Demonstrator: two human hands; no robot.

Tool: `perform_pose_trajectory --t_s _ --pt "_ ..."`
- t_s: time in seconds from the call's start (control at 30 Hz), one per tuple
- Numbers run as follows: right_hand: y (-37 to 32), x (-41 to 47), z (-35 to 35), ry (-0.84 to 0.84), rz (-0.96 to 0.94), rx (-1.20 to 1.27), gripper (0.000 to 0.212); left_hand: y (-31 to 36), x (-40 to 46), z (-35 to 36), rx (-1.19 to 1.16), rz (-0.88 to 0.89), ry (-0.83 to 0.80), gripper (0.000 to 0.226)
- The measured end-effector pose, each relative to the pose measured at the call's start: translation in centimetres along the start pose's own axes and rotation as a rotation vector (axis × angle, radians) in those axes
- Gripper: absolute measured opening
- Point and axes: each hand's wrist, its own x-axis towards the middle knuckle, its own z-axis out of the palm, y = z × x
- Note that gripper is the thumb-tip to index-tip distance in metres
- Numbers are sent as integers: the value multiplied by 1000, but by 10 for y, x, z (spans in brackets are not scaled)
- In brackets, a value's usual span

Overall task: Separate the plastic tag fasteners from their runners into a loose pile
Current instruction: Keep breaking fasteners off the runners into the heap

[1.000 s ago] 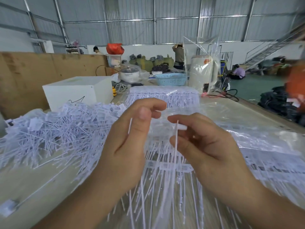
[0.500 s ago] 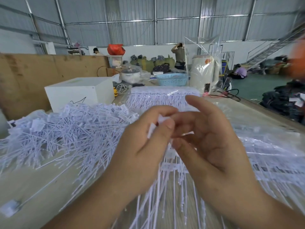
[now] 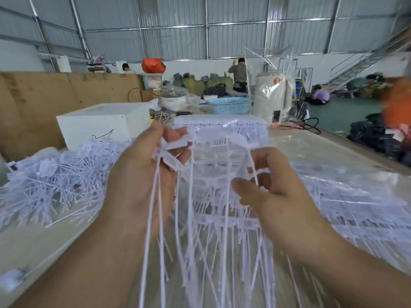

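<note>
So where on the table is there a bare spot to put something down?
The barest patch is the table top at the near left, between the loose pile of fasteners and the left hand. One stray fastener lies on it. Straight ahead and to the right it is crowded with bagged fasteners.

white box (image 3: 104, 124): black hand-drawn squiggle with an arrow tip on its front, no letters; white cylinder (image 3: 272, 94): round red-orange emblem, too blurred to read; fastener tags (image 3: 172, 161): print illegible; no readable text anywhere
</note>
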Motion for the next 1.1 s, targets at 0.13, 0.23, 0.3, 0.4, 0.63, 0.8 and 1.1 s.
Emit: perform_pose_trajectory --t_s 0.13,0.23,0.3,0.4,0.63,0.8,1.1 --pt "-3 1 -8 104 -119 0 35 -16 -7 -6 364 74 -30 9" --pt "0 2 -9 197 -217 -146 38 -25 -10 -5 478 48 -118 9" --pt "0 4 -12 291 -295 -271 40 -25 -11 -7 604 73 -187 12" --pt "1 8 -19 398 -398 -414 44 -25 -16 -8 783 161 -259 28" --pt "-2 10 -22 215 -597 -493 50 -28 -16 -9 969 470 -131 19" --pt "-8 1 -22 8 -701 -425 36 -25 -16 -13 839 476 -120 18" --pt "-18 -4 -28 322 -1088 -660 23 -25 -19 -7 1027 620 -252 26"
